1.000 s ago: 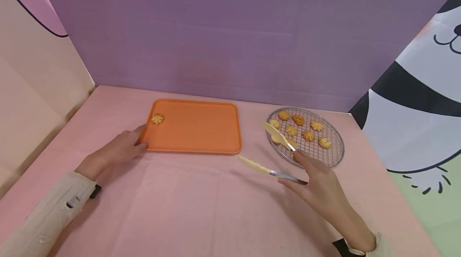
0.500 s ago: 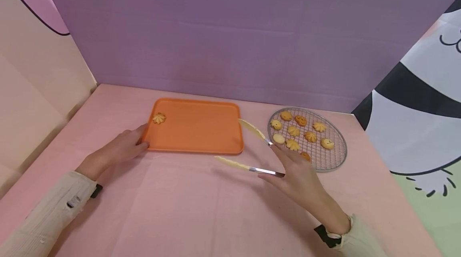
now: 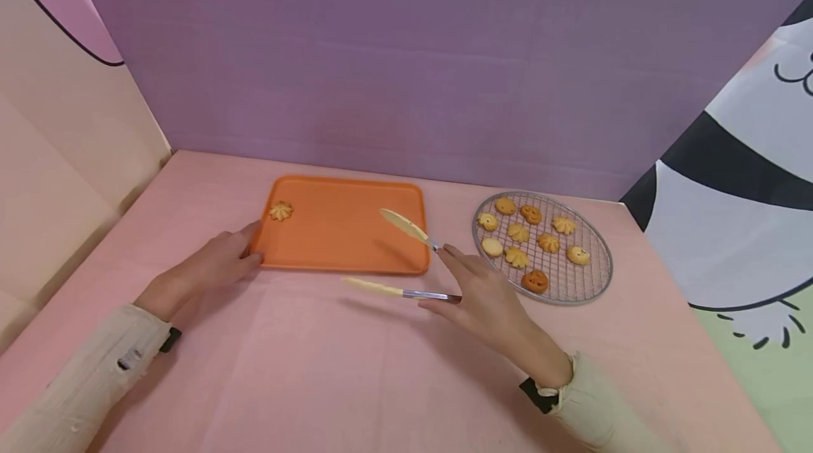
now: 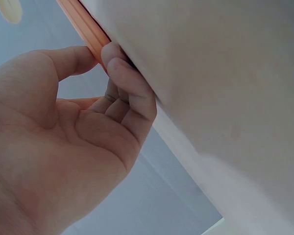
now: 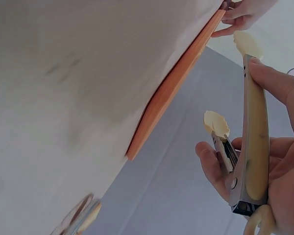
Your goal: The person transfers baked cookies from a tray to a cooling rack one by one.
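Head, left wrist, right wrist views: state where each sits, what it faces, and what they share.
Head: above, facing down at tray, rack; both hands show.
Left wrist: under left hand, facing the tray edge it grips.
Right wrist: under right hand, facing along open, empty tongs.
All three share the tray.

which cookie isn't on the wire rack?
The flower-shaped cookie lying alone in the far-left corner of the orange tray, close to the left hand. Every other cookie sits on the round wire rack to the right.

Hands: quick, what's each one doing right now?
Left hand: grips the tray edge.
Right hand: holds open tongs, nothing between their tips.
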Tool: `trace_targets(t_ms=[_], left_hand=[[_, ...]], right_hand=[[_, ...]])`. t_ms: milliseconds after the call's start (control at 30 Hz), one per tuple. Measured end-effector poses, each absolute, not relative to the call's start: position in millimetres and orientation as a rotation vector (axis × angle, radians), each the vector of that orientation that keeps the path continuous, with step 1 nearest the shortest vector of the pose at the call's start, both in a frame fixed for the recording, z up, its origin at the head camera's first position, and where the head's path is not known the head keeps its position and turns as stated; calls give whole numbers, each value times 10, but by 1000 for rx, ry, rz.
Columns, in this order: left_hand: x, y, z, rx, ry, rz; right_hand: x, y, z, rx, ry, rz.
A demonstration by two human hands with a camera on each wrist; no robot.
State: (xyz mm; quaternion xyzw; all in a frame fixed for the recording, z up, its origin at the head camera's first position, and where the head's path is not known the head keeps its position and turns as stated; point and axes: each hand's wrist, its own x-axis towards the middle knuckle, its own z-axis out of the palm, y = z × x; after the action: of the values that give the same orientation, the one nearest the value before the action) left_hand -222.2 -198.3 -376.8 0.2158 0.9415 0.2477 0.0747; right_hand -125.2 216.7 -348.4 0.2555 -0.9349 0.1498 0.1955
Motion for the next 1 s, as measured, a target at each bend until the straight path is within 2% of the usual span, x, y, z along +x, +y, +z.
trace_targets(t_ms=[1000], left_hand=[[-2197, -1962, -3788, 591, 2841, 738]], right_hand=[[-2034, 1259, -3532, 825, -2683, 432]])
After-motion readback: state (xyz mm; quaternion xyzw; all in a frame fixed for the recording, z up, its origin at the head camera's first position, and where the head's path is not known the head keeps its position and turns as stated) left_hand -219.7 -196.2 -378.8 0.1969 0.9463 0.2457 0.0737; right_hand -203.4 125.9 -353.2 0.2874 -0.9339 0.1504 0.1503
